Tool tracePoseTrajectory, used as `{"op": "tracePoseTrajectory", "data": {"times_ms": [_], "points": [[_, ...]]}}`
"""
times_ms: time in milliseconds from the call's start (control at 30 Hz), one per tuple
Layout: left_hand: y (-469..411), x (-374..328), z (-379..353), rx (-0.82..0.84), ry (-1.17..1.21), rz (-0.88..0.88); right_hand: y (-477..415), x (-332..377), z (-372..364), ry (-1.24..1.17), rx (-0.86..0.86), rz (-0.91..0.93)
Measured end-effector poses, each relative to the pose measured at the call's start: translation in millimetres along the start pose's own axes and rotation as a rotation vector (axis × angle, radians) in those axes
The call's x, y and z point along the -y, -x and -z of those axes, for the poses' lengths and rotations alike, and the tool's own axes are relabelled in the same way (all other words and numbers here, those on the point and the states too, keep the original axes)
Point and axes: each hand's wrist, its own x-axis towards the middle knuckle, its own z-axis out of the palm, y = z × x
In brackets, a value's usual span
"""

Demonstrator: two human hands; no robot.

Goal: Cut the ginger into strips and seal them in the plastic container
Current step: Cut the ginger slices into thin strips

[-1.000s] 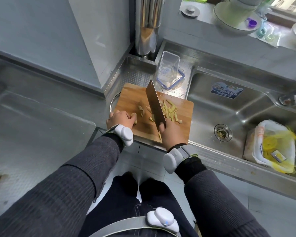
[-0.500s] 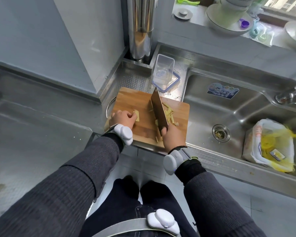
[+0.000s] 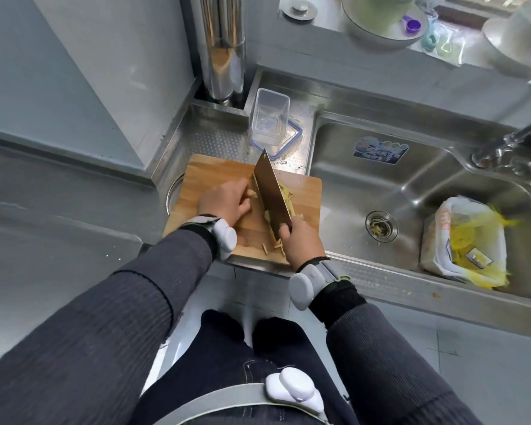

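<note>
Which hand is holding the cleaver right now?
The right hand grips the cleaver; the left hand only holds ginger on the cutting board.

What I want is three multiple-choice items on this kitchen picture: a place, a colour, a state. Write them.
1. The plastic container stands: A in the sink; B behind the cutting board; C on the window ledge.
2. The small scoop at the back is: A purple; B red; C black.
3. The container is: A sealed; B full of ginger; C open, its lid beneath it.
Answers: 1 B, it sits past the board's far edge; 2 A, plainly purple; 3 C, uncovered top, blue-rimmed lid underneath.
</note>
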Motion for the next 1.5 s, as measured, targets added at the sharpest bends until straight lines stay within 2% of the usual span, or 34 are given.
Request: {"op": "tracePoseTrajectory", "data": {"times_ms": [100, 167, 333, 533, 867, 1133, 1267, 1500], "points": [[7.0, 3.6, -1.8, -0.041, -0.162, -0.157, 0.6, 0.6, 0.4, -0.003, 0.004, 0.001], [12.1, 8.5, -6.0, -0.069, -0.141, -0.213, 1.0, 1.2, 1.2, 0.010, 0.006, 0.009], [26.4, 20.2, -15.3, -0.147, -0.053, -0.218, 9.2, 5.8, 3.5, 0.053, -0.022, 0.065], [44.4, 16.8, -23.3, -0.194, -0.069, -0.261, 17.8, 16.5, -3.8, 0.064, -0.021, 0.097], [56.5, 9.5, -32.6, -0.152, -0.023, -0.107, 25.2, 23.4, -10.9, 0.121, -0.025, 0.131], [54.0, 1.7, -31.7, 0.000, 0.040, 0.043, 27.9, 36.8, -20.1, 0.277, -0.001, 0.134], [54.8, 0.3, -32.3, -0.008, 0.061, 0.066, 24.9, 42.5, -22.6, 0.300, 0.011, 0.131], [57.9, -4.3, -35.6, -0.034, -0.008, 0.044, -8.7, 50.3, -20.0, 0.193, 0.039, 0.066]]}}
